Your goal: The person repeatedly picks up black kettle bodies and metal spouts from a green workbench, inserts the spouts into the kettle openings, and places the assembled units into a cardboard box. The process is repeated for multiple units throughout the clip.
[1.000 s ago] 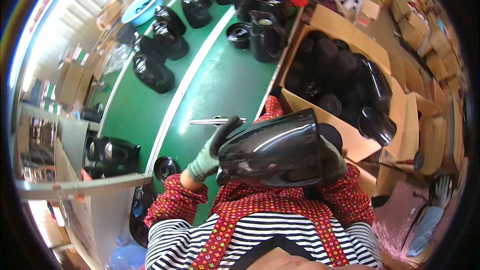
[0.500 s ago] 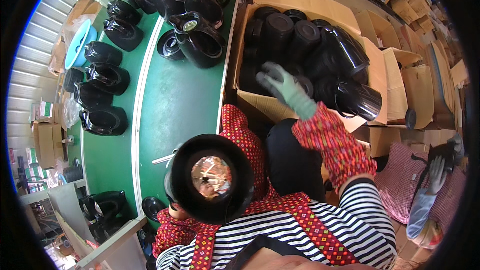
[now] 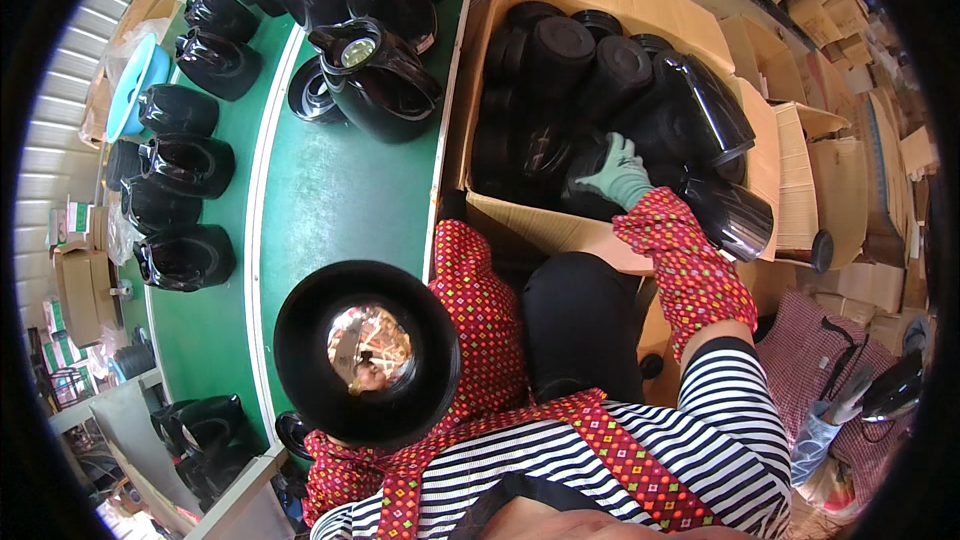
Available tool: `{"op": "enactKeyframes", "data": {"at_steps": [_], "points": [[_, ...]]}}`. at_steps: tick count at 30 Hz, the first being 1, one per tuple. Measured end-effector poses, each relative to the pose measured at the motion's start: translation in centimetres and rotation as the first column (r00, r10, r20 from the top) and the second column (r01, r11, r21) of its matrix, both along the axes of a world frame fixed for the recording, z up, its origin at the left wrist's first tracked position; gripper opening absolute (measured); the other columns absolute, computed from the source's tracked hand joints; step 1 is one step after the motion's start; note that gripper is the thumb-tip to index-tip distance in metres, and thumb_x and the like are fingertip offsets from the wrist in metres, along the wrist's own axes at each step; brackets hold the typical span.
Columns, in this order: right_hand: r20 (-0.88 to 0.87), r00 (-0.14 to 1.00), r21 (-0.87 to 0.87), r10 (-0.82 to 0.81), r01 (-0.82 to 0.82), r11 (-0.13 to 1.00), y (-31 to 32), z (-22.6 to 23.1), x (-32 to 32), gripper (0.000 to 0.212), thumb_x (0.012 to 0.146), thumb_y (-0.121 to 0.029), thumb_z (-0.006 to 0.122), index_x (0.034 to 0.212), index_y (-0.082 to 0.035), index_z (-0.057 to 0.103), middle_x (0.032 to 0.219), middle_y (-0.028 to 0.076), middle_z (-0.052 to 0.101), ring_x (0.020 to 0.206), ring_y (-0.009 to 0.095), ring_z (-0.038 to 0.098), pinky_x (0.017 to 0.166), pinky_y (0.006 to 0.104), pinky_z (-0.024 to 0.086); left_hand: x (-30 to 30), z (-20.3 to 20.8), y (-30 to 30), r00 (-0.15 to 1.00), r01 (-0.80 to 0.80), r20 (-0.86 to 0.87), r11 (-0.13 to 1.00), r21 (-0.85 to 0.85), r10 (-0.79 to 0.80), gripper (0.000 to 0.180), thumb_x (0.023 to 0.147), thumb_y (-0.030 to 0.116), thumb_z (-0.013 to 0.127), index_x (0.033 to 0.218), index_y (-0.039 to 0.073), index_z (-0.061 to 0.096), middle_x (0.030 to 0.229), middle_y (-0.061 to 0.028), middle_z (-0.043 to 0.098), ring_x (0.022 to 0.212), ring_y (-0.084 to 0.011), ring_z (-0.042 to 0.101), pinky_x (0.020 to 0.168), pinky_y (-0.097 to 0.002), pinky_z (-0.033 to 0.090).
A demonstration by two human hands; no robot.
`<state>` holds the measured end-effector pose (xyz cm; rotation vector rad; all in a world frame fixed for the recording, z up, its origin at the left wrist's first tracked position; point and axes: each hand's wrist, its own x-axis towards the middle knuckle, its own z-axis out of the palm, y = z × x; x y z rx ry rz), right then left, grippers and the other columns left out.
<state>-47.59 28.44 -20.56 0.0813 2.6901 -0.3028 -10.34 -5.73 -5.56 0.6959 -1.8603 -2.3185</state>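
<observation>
Black and open-mouthed, a pot [image 3: 368, 352] sits low on the person's left in the head view, its mouth turned up at the camera, so that its long axis runs nearly along the line of sight and the shiny bottom shows inside. The left sleeve [image 3: 340, 480] reaches its lower side; the left hand is hidden behind the pot, and how its fingers close I cannot tell. Forward and to the right of the pot, well apart from it, the right hand [image 3: 618, 180], in a pale green glove, is inside the cardboard box [image 3: 555, 230]. Its thumb and fingers stand apart against a black cup [image 3: 588, 162]; dark on dark, whether it grips I cannot tell. So the pot lies nearer the left hand, the cup nearer the right. Just beyond the right hand, a glossy cylinder [image 3: 708, 110] leans, its long axis slanting toward the box's near right corner. Left of the box is the green counter [image 3: 335, 200], with a black jug [image 3: 385, 95] near its right edge
</observation>
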Motion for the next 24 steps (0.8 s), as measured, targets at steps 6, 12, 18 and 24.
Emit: {"op": "enactKeyframes", "data": {"at_steps": [6,12,18,24], "points": [[-0.074,0.994,-0.866,0.085,-0.107,0.488,0.8,11.9,4.6,0.096,0.080,-0.045,0.089,0.154,-0.004,0.044,0.154,0.019,0.049,0.145,0.032,0.046,0.120,0.0434,0.040,-0.7,0.4,0.7,0.995,0.007,-0.100,1.000,-0.030,-0.010,0.059,0.110,0.023,0.053,0.161,-0.001,0.035,0.160,-0.0215,0.047,0.141,-0.0329,0.055,0.121,-0.0475,0.046],[-0.484,0.820,-0.791,0.304,-0.559,0.249,-3.5,23.0,16.4,0.106,0.090,-0.063,0.074,0.161,0.005,0.036,0.163,0.019,0.040,0.151,0.031,0.041,0.124,0.0415,0.031,-0.4,1.1,2.3,0.980,0.014,-0.197,0.998,-0.067,-0.026,0.057,0.112,0.023,0.050,0.161,0.000,0.035,0.161,-0.0208,0.046,0.142,-0.0326,0.054,0.121,-0.0477,0.046],[-0.435,0.840,-0.839,0.324,-0.509,0.192,-6.2,26.6,22.5,0.099,0.092,-0.061,0.074,0.157,0.007,0.042,0.159,0.025,0.046,0.149,0.037,0.044,0.122,0.0450,0.034,1.0,0.8,3.4,0.969,0.020,-0.243,0.996,-0.084,-0.040,0.055,0.113,0.023,0.046,0.162,0.001,0.034,0.161,-0.0202,0.045,0.142,-0.0324,0.054,0.121,-0.0479,0.046],[-0.653,0.681,-0.671,0.332,-0.723,0.164,-6.2,27.2,23.8,0.091,0.092,-0.054,0.077,0.154,0.005,0.047,0.157,0.028,0.047,0.147,0.045,0.046,0.122,0.0505,0.036,1.4,-1.0,3.5,0.943,0.243,-0.278,0.952,0.187,-0.186,0.053,0.115,0.023,0.043,0.162,0.002,0.033,0.162,-0.0196,0.044,0.143,-0.0321,0.053,0.122,-0.0481,0.045]]}}
